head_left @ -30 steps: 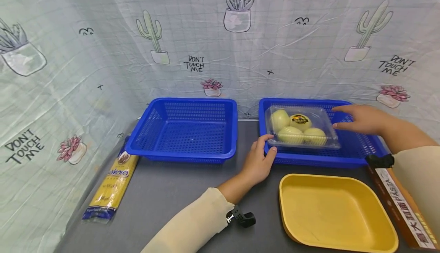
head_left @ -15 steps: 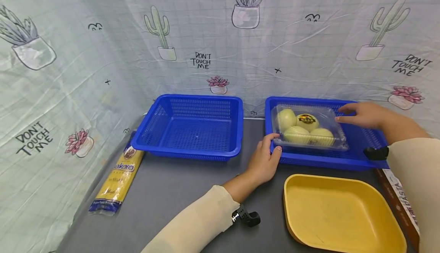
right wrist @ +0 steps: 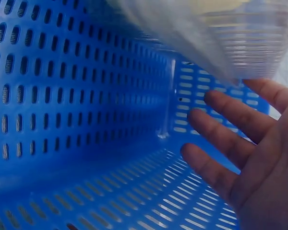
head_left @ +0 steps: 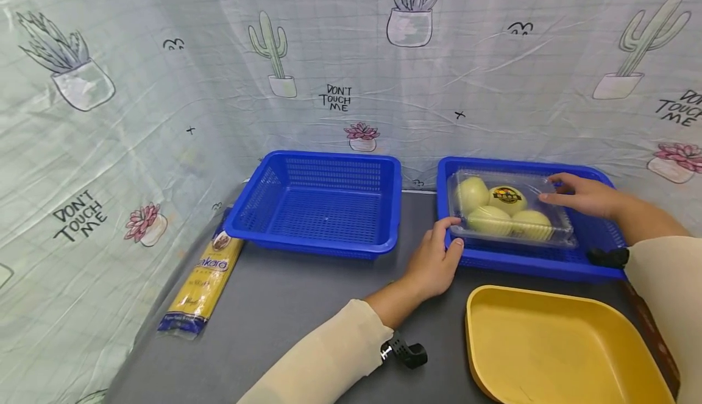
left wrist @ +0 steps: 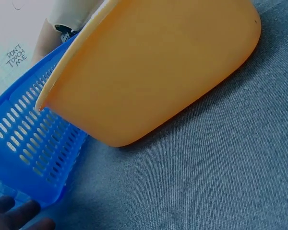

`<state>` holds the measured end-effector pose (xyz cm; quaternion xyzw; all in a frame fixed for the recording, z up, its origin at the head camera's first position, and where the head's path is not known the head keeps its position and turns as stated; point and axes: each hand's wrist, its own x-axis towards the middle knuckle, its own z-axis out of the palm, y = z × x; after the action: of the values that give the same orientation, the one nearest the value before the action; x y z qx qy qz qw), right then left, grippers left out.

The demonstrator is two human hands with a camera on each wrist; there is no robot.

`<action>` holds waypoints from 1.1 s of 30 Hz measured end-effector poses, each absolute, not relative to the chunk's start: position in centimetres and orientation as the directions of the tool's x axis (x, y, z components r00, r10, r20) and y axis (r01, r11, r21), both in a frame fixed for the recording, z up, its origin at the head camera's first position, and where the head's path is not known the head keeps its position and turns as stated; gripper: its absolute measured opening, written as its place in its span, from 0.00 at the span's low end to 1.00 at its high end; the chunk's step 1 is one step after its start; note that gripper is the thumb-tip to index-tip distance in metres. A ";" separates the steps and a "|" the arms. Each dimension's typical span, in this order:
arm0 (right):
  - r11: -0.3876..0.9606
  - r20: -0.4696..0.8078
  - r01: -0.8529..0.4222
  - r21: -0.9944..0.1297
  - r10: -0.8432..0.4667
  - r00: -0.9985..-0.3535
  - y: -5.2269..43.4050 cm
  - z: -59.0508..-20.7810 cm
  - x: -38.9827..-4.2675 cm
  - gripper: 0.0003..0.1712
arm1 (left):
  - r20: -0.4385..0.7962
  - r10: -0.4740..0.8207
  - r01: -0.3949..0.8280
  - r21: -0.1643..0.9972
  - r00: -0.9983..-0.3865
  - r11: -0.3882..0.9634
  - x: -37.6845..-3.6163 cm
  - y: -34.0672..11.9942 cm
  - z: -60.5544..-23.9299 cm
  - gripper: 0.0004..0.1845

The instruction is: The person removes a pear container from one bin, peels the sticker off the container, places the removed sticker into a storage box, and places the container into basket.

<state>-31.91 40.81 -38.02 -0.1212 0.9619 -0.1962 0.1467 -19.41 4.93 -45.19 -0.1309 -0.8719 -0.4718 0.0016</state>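
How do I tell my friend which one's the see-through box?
Find the patterned curtain, then two blue baskets in front. At the right-hand basket, look for a clear box. Unlike the solid yellow tub nearby, it's see-through, showing four pale, round things.

Your cream sleeves (head_left: pixel 323 355), slotted blue baskets (head_left: pixel 329 218), pale green fruit (head_left: pixel 490 221), yellow tub (head_left: pixel 554 343), dark grey tabletop (head_left: pixel 263 306), cactus-printed pale curtain (head_left: pixel 329 38)
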 end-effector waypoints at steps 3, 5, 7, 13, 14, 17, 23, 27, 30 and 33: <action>0.880 -0.244 -0.146 -0.452 -0.279 -0.929 41.1 -38.7 -31.7 0.50 | 0.122 0.234 0.231 0.820 -0.964 0.523 -19.3 5.1 -45.3 0.23; 0.865 -0.247 -0.132 -0.484 -0.280 -0.928 41.3 -39.0 -31.7 0.50 | 0.124 0.235 0.233 0.819 -0.964 0.524 -19.3 5.2 -45.4 0.23; 0.844 -0.257 -0.116 -0.524 -0.287 -0.923 41.3 -39.2 -31.7 0.50 | 0.130 0.235 0.238 0.818 -0.963 0.523 -19.3 5.2 -45.4 0.23; 0.766 -0.312 -0.053 -0.641 -0.323 -0.893 41.2 -39.7 -31.9 0.52 | 0.143 0.235 0.247 0.823 -0.961 0.511 -19.4 5.0 -45.5 0.23; 0.751 -0.321 -0.040 -0.660 -0.330 -0.888 41.1 -39.8 -31.9 0.52 | 0.145 0.234 0.249 0.824 -0.961 0.509 -19.4 5.0 -45.5 0.23; 0.696 -0.345 -0.007 -0.718 -0.364 -0.865 41.1 -40.1 -31.9 0.53 | 0.150 0.234 0.253 0.821 -0.961 0.511 -19.5 5.0 -45.5 0.23; 0.581 -0.369 0.039 -0.813 -0.461 -0.807 41.1 -40.5 -32.1 0.52 | 0.150 0.222 0.247 0.820 -0.963 0.517 -19.6 5.0 -45.6 0.23; 0.518 -0.385 0.093 -0.851 -0.493 -0.780 41.2 -40.5 -31.9 0.53 | 0.149 0.221 0.244 0.823 -0.964 0.512 -19.6 5.1 -45.7 0.23; 0.468 -0.380 0.124 -0.875 -0.506 -0.775 41.2 -40.5 -31.8 0.54 | 0.146 0.221 0.242 0.825 -0.964 0.511 -19.7 5.1 -45.7 0.22; 0.423 -0.356 0.131 -0.897 -0.512 -0.782 41.2 -40.4 -31.6 0.54 | 0.145 0.220 0.240 0.826 -0.965 0.509 -19.6 5.1 -45.7 0.22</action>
<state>-31.64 41.24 -40.44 -0.1213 0.7856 -0.5232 0.3073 -19.65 5.07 -45.69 -0.1325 -0.8687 -0.4772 0.0105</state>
